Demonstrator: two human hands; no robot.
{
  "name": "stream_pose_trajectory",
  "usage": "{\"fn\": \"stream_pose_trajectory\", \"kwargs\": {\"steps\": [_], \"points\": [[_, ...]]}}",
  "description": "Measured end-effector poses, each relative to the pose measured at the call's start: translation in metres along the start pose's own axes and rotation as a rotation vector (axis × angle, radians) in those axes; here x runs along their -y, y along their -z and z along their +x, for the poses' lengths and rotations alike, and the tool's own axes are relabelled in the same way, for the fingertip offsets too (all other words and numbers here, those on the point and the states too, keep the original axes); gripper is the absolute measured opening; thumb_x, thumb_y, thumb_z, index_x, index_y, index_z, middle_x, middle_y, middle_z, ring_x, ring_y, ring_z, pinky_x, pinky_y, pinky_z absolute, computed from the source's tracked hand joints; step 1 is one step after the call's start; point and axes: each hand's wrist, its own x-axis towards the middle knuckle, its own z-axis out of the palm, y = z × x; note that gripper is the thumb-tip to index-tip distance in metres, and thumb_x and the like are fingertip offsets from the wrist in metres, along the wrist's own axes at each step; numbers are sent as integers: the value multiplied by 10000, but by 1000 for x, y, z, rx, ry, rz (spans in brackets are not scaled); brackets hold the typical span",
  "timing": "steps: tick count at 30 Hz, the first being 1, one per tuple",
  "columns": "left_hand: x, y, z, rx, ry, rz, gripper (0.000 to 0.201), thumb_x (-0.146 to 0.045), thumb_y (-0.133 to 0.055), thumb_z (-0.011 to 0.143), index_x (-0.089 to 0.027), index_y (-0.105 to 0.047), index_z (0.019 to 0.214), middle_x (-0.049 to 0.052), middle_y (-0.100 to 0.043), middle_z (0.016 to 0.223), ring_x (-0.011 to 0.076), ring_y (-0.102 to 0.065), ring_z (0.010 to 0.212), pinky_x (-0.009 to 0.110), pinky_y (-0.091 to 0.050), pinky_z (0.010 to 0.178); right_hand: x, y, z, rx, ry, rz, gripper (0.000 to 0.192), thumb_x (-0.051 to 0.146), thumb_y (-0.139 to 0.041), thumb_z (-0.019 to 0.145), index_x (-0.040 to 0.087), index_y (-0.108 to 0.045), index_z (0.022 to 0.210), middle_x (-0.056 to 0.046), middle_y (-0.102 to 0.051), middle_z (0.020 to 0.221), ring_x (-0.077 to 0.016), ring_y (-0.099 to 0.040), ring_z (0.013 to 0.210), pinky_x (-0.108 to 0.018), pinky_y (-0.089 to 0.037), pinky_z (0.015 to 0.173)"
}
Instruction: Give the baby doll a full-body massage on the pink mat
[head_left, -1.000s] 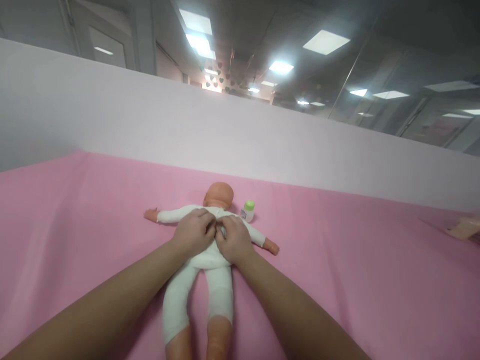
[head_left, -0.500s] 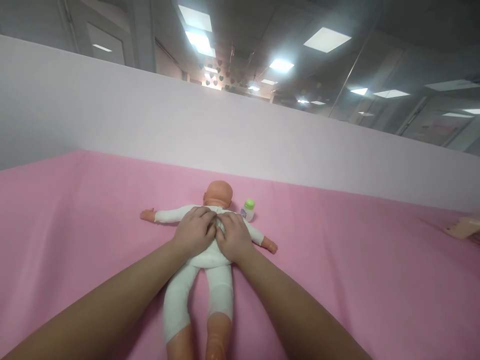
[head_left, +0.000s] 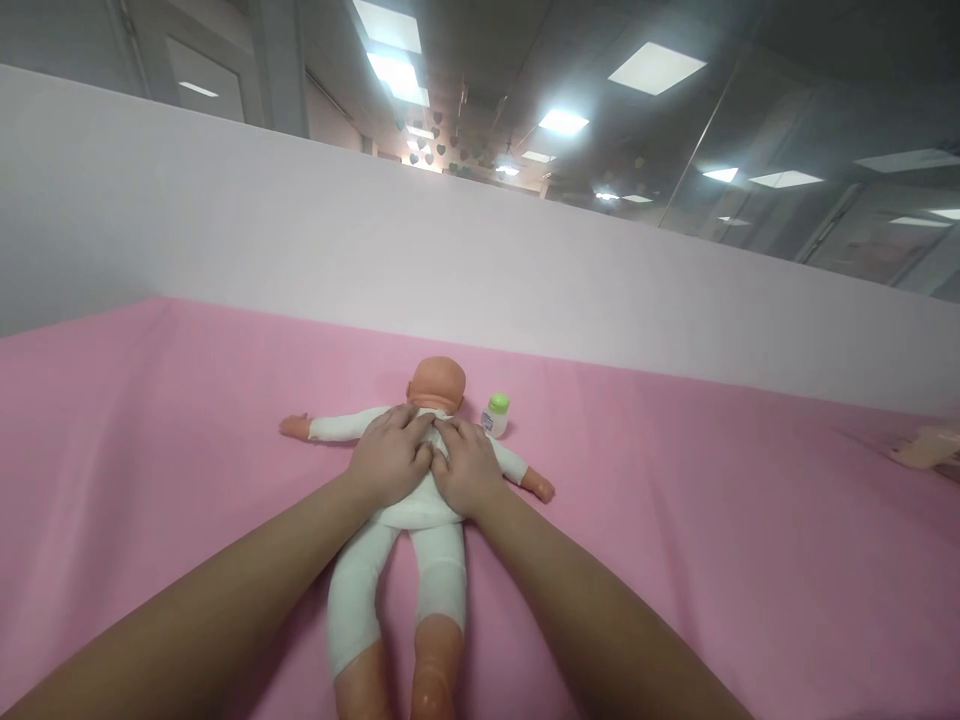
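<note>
A pink cover spreads across the whole width, below a low white wall. From the left, a small bare hand and white-sleeved arm reach out sideways; they belong to a baby doll lying face down left of centre, its bald head pointing away and its legs toward the viewer, bare below white leggings.

The person's left hand lies on the left half of the doll's upper back, fingers extended and narrowly spaced. Just beside it, the right hand mirrors it on the right half, its fingers also close together. The thumbs come near each other along the middle; whether any cloth is gathered beneath cannot be told.

Just beyond the right hand, near the doll's shoulder, stands a small clear bottle with a green cap. At the far right edge is a pale, blurred object.

The doll is laid out and dressed, and the handling of its back looks under way; how much remains cannot be judged. The bottle is capped and untouched.
</note>
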Motion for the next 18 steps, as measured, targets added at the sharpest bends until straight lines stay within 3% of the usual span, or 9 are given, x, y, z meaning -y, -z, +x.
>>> {"fn": "stream_pose_trajectory", "kwargs": {"steps": [4,8,12,15,18], "points": [[3,-4,2,36,16,19,524,-255,-466,906,-176,-537,1420,171,-540,1461,356,-463,1369,544,-313,1157,-3,-4,0,5,-70,-32,639,331,-546,943,152,-402,1538,-201,-464,1495,-351,-413,1376,-537,-340,1136],[7,-6,7,91,-1,-70,516,-244,-449,904,-184,-541,1408,133,-622,1370,308,-537,1294,485,-379,1118,-8,-4,4,87,-68,20,618,319,-525,954,181,-395,1542,-173,-502,1475,-315,-456,1359,-496,-357,1134],[10,-4,7,101,35,-154,532,-297,-467,910,-201,-537,1428,111,-594,1423,297,-506,1340,453,-369,1137,-13,-5,4,91,-46,58,588,335,-523,959,180,-428,1518,-163,-533,1455,-303,-486,1336,-487,-373,1128],[12,4,3,65,99,-171,485,-382,-464,930,-190,-583,1360,125,-611,1385,297,-545,1287,436,-409,1088,-16,-5,1,25,-35,57,564,361,-538,956,153,-477,1477,-176,-554,1425,-315,-492,1319,-495,-380,1124],[14,20,0,33,238,-17,465,-470,-432,931,-141,-657,1169,188,-666,1216,361,-608,1139,495,-453,969,-13,0,-2,-98,-49,17,529,385,-560,947,156,-520,1423,-178,-574,1373,-333,-492,1288,-519,-367,1121]]}}
